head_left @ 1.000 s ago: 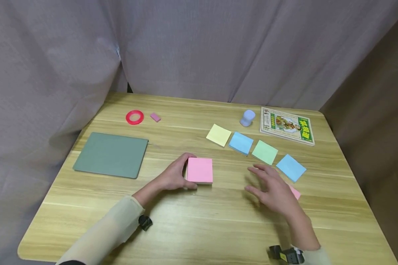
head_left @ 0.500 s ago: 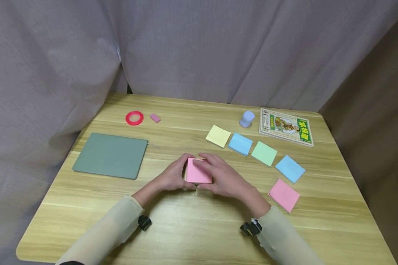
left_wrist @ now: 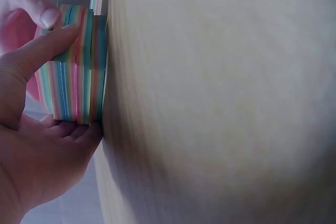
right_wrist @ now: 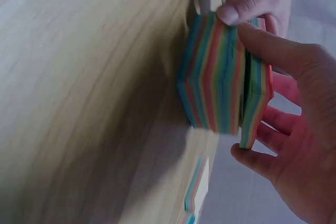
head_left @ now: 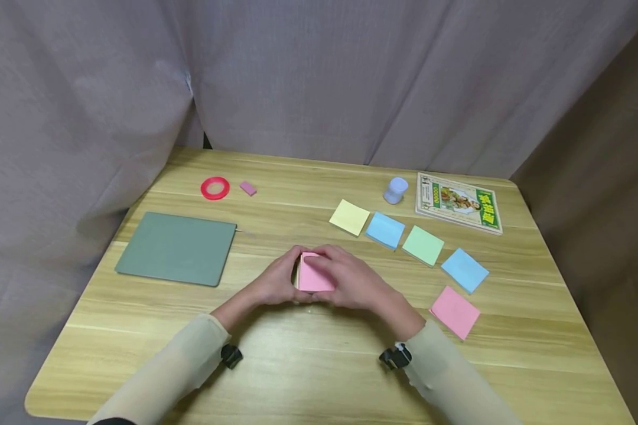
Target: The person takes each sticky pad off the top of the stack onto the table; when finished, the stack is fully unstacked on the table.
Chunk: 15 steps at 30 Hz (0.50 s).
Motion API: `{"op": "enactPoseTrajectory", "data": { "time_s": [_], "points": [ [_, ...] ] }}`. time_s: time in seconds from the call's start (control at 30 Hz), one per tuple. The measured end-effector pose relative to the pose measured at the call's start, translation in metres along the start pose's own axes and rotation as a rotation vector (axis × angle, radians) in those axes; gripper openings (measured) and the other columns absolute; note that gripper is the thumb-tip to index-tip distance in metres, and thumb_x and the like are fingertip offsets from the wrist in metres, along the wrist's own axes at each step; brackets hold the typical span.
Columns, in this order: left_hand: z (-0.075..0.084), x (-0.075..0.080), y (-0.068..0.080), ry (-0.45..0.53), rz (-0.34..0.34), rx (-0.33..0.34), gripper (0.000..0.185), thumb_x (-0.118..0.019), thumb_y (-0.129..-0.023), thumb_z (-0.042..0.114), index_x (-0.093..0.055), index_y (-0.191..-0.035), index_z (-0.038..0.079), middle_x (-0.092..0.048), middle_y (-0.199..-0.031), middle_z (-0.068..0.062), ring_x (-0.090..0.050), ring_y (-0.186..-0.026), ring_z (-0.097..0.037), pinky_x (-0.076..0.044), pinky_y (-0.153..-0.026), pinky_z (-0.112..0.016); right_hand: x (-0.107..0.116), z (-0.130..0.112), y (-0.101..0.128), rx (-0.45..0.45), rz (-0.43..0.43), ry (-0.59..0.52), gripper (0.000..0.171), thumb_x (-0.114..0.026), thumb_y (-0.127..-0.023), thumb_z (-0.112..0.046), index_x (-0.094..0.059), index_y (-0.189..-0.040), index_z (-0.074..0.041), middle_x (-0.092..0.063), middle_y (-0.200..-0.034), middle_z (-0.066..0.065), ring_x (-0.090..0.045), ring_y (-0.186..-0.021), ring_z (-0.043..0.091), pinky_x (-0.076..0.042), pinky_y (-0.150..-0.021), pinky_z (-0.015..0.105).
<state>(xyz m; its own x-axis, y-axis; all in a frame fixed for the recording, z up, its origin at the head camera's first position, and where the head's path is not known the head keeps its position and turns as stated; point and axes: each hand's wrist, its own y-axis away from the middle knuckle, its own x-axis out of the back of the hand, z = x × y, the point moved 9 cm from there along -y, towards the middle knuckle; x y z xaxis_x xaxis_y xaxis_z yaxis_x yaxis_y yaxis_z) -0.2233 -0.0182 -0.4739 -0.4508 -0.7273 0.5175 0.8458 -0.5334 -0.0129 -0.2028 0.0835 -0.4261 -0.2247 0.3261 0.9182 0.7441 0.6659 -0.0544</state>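
A thick stack of sticky notes stands mid-table, pink on top with striped, many-coloured sides. My left hand grips its left side, thumb on the near face and fingers at the far side. From the right, my right hand pinches the upper layers, its thumb beside the left thumb and a finger across the pink top. In the right wrist view, a thin dark gap sets a top pad apart from the thicker stack below.
Right of the hands lie yellow, blue, green, another blue and pink note pads. A green notebook, red tape ring, pink eraser, lilac container and booklets lie around.
My right hand has come left from beside the pink pad to the stack and now pinches its upper layers, which have shifted slightly left. My left hand keeps its grip.
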Motion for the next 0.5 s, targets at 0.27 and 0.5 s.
{"op": "enactPoseTrajectory", "data": {
  "time_s": [0.27,0.5],
  "points": [
    [-0.002,0.000,0.000,-0.010,0.003,0.018,0.089,-0.094,-0.058,0.008,-0.045,-0.133,0.009,-0.057,-0.118,-0.005,-0.054,-0.105,-0.020,-0.042,-0.098,-0.041,0.018,0.036,0.038,-0.203,0.063,-0.102,0.077,-0.083,-0.077,-0.041,-0.051,-0.144,-0.022,-0.045,-0.145,-0.001,-0.047,-0.124,0.020,-0.043,-0.094,0.044],
    [0.000,-0.002,-0.001,-0.018,0.007,0.003,0.090,-0.094,-0.059,0.009,-0.044,-0.133,0.008,-0.057,-0.117,-0.005,-0.053,-0.105,-0.020,-0.040,-0.100,-0.040,0.026,0.092,0.098,-0.405,0.113,-0.077,0.079,-0.083,-0.077,-0.042,-0.051,-0.144,-0.016,-0.045,-0.144,0.008,-0.042,-0.131,0.034,-0.037,-0.102,0.058]
  ]
}}
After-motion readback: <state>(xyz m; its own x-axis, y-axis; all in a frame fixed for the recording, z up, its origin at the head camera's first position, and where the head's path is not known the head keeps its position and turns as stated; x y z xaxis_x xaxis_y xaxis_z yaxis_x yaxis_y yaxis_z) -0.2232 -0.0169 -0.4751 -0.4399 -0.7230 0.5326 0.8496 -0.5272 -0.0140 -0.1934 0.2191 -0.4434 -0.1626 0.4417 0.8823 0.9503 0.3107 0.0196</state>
